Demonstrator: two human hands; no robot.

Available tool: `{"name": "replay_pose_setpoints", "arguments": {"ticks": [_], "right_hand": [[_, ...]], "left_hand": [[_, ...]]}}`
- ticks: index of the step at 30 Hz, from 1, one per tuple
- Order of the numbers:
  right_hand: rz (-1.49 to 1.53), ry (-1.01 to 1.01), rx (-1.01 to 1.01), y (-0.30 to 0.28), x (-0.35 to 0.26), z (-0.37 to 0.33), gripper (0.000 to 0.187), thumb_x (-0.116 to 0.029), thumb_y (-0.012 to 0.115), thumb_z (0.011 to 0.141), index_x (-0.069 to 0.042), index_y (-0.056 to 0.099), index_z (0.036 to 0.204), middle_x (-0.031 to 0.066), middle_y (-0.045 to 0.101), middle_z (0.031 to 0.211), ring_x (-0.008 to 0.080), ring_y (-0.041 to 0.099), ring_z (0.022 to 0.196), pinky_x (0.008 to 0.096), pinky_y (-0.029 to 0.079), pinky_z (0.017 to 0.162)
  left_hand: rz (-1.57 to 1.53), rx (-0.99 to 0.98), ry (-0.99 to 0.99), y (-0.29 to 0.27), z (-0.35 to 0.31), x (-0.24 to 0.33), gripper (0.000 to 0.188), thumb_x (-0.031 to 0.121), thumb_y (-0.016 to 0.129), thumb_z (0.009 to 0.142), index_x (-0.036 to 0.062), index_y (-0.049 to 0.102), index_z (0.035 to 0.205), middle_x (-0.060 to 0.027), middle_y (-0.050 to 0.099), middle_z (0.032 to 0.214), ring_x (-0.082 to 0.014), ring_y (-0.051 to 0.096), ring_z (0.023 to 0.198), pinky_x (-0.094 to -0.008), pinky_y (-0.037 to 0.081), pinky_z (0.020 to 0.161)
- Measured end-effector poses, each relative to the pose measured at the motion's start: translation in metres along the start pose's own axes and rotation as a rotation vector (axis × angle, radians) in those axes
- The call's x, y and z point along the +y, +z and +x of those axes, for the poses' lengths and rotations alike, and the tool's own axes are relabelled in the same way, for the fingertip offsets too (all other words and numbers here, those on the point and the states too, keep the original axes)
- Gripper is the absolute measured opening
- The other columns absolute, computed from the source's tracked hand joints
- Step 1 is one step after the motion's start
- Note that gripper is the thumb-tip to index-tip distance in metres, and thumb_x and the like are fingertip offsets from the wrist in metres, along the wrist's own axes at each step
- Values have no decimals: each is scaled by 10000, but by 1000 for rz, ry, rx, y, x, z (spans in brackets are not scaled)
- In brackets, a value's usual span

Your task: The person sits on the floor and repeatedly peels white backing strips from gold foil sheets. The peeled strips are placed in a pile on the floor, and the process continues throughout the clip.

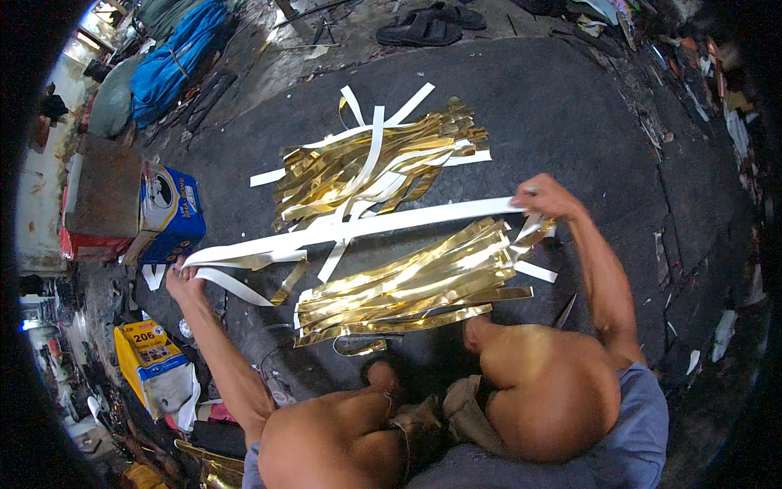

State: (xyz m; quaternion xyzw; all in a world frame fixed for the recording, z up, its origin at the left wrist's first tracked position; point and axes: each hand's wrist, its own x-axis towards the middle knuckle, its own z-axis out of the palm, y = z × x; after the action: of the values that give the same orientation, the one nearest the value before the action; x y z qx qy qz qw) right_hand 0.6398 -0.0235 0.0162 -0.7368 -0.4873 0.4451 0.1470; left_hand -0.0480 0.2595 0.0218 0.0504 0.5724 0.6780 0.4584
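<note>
A long white strip (383,226) is stretched between my two hands, above the dark mat. My left hand (184,279) grips its left end, where loose lengths with a gold side hang down. At the other end my right hand (544,197) pinches the strip, with gold and white tails dangling below the fingers. Beneath the strip, nearer me, lies a bundle of shiny gold strips (415,281). Farther off is a looser pile of gold and white strips (375,167), some lying crosswise on it.
On the left stands a cardboard box (173,208) in blue and white. Nearer me sits a yellow and white bag (155,367). A blue tarp bundle (175,65) lies far left, and dark sandals (419,31) rest at the far edge. Scraps litter the floor at right.
</note>
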Motion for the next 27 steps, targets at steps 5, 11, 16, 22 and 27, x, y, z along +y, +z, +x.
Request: {"name": "replay_pose_setpoints", "arguments": {"ticks": [5,11,16,22,27], "right_hand": [[-94,186,317,-56,134,-6,272,-295,682,873,-39,684,783,19,642,713,107,557,673,331,443,600],[-339,89,500,-101,24,-41,291,-302,677,864,-22,631,798,47,591,709,148,528,679,330,422,619],[-223,-479,415,-48,-170,-26,474,-358,819,711,-43,631,1012,52,622,871,137,550,763,309,444,677],[-228,-1000,210,20,-347,-10,825,-351,909,552,-63,549,1237,114,670,829,179,647,777,341,508,686],[103,-1628,844,44,-451,77,252,-228,696,716,19,675,763,217,658,707,338,660,633,437,534,631]], "left_hand": [[51,249,178,-120,103,70,177,225,415,927,106,441,799,-60,524,723,-120,379,494,-238,298,411],[483,-162,391,-4,-24,25,247,307,518,906,82,606,858,-10,602,726,-75,463,509,-211,313,430],[537,-633,438,86,-204,24,258,302,504,923,105,622,804,13,601,772,-39,496,602,-183,298,460],[602,-981,1177,173,-314,21,290,186,594,898,34,566,1143,-56,653,937,-138,605,800,-257,480,658],[669,-779,1944,233,-331,92,397,232,587,905,25,558,1242,-94,658,1021,-176,635,900,-296,521,806]]}}
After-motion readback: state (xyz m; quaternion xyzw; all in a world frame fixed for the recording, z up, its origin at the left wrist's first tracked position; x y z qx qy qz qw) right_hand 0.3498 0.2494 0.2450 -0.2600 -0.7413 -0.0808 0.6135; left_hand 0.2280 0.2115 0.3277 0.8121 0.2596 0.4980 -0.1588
